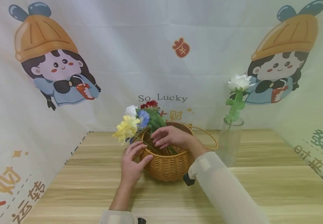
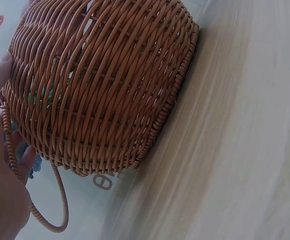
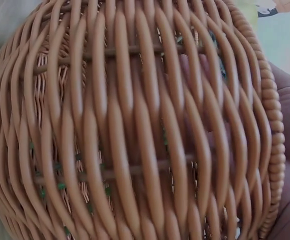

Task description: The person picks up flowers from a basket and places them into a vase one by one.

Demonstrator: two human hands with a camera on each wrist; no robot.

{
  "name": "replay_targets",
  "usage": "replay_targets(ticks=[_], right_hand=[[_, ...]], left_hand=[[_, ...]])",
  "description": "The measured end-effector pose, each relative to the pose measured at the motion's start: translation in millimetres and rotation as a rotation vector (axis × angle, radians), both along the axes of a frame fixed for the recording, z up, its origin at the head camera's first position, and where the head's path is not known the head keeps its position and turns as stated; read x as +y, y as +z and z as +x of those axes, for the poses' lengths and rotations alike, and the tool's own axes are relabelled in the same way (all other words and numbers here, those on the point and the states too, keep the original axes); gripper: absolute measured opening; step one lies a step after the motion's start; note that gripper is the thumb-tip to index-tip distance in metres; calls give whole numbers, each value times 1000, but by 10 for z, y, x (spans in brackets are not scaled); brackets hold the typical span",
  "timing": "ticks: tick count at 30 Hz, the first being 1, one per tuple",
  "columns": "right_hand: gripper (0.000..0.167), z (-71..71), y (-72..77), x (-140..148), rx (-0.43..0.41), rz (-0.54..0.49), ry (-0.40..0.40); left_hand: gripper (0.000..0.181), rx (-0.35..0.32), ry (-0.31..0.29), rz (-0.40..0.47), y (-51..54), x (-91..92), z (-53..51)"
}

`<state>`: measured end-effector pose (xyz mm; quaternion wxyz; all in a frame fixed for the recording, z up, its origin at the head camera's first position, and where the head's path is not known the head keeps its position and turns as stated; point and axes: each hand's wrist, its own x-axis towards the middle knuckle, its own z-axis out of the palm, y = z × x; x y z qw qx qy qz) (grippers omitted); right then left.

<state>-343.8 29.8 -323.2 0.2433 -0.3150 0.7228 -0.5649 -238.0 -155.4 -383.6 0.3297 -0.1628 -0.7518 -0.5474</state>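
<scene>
A round wicker basket sits on the table in the head view, and its weave fills most of both wrist views. Artificial flowers lean out over its left rim: a yellow flower, a white one, a blue one and a red one. Their green stems run down inside. My left hand holds the basket's left rim, thumb toward the front. Over the opening, my right hand has loosely bent fingers near the stems, with nothing visibly gripped.
A clear glass vase with a white rose stands to the right of the basket. The basket's thin handle hangs out toward that vase. Printed cloth encloses the wooden table at the back and sides.
</scene>
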Motion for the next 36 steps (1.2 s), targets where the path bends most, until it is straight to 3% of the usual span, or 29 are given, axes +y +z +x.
replay_targets(ticks=[6, 13, 20, 26, 36], right_hand=[[33, -10, -52, -22, 22, 74, -1], [33, -11, -64, -44, 47, 182, 53], [34, 2, -79, -44, 6, 214, 95], [34, 8, -70, -45, 19, 236, 104], [28, -1, -68, -42, 171, 217, 43]], left_hand=[[34, -1, -2, -3, -3, 13, -2], [34, 11, -3, -1, 8, 10, -4], [34, 22, 8, -18, -2, 12, -2], [34, 14, 0, -8, 1, 10, -2], [34, 53, 33, -33, -1, 17, -11]])
